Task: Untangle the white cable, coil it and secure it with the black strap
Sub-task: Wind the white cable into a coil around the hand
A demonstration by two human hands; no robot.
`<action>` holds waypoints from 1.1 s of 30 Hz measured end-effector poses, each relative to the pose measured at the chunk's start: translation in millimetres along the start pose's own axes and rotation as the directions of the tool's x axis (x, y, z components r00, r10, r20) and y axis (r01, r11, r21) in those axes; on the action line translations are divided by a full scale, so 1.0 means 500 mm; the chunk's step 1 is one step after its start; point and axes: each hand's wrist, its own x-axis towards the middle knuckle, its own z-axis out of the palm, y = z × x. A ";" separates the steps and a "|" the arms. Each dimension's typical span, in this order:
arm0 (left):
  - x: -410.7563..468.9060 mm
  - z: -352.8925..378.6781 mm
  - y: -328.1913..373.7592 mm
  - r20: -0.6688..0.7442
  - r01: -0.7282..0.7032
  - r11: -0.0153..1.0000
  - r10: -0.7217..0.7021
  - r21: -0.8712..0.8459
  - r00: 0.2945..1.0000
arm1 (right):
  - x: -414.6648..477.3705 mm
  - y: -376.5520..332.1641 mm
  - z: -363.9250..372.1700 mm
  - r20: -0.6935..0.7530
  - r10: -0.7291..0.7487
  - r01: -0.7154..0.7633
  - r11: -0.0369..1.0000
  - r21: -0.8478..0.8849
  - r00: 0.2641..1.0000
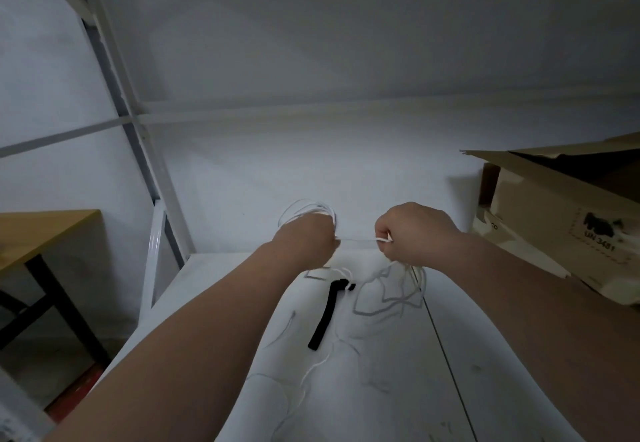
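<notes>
Gripping a bundle of loops of the thin white cable (356,240), the left hand (304,237) is closed into a fist with its back to the camera, and the loops fan out above and beyond it. The right hand (415,230) is also curled tight and pinches the same cable between thumb and forefinger. A short stretch of cable runs straight and taut between the two hands, which are held level and near each other above the tabletop.

From under the right hand the rest of the cable drops in loose, crossing bends onto the smooth white tabletop (502,372). There it lies in a slack tangle, with more strands trailing toward the camera between the two bare forearms. The flat black fabric strap (325,317) lies on the tabletop below the gap between the hands. It is stretched out lengthwise with its far end bent over, close to the slack strands and apart from both hands.

To the right, a brown cardboard box (554,219) with torn flaps and a printed mark reading UN 3481 sits at the table's edge. To the left a white metal shelving frame (114,70) stands against the pale wall, and further left is a wooden table with black legs (38,230).
</notes>
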 end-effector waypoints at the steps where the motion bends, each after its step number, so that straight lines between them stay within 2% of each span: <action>1: 0.001 -0.001 -0.003 -0.052 0.016 1.000 -0.015 0.026 0.999 | 0.004 0.006 0.002 -0.005 0.025 -0.025 0.999 -0.022 1.000; 3: 0.001 -0.001 -0.014 -0.101 0.065 0.994 -0.055 0.092 0.993 | 0.013 0.019 0.007 -0.004 0.072 -0.072 0.994 -0.083 0.997; 5: 0.003 0.006 -0.026 -0.092 0.102 0.981 -0.088 0.164 0.992 | 0.018 0.030 0.011 0.005 0.114 -0.113 0.984 -0.137 0.993; 10: 0.013 0.025 -0.049 0.085 0.143 0.957 -0.170 0.253 0.982 | 0.021 0.045 0.011 -0.029 0.136 -0.139 0.961 -0.241 0.990; 13: 0.005 0.025 -0.060 0.168 0.164 0.951 -0.213 0.263 0.963 | 0.017 0.062 0.016 -0.099 0.105 -0.127 0.955 -0.266 0.990; 15: -0.001 0.025 -0.066 0.246 0.173 0.953 -0.235 0.247 0.941 | 0.016 0.069 0.020 -0.123 0.110 -0.131 0.975 -0.179 0.986; 18: -0.007 0.034 -0.088 0.417 0.235 0.967 -0.255 0.100 0.872 | 0.018 0.077 0.015 -0.051 0.119 -0.111 0.983 0.146 0.992; 20: -0.006 0.045 -0.110 0.478 0.280 0.959 -0.227 -0.041 0.848 | 0.014 0.077 0.011 -0.014 0.104 -0.092 0.928 0.361 0.995; 23: -0.005 0.047 -0.126 0.436 0.327 0.934 -0.237 -0.143 0.868 | 0.006 0.065 0.007 0.032 0.102 -0.099 0.763 0.639 0.994; 25: -0.009 0.044 -0.133 0.398 0.351 0.927 -0.275 -0.133 0.875 | 0.006 0.064 0.008 0.041 0.136 -0.126 0.700 0.703 0.990; 29: -0.018 0.044 -0.161 0.304 0.443 0.882 -0.382 -0.162 0.872 | 0.007 0.085 0.002 0.036 0.239 -0.195 0.684 0.703 0.970; 31: -0.017 0.039 -0.148 0.301 0.442 0.867 -0.368 -0.231 0.880 | 0.005 0.079 0.001 0.048 0.232 -0.194 0.665 0.721 0.972; 33: -0.011 0.033 -0.116 0.291 0.408 0.852 -0.319 -0.329 0.902 | 0.005 0.051 0.007 0.057 0.164 -0.153 0.663 0.733 0.985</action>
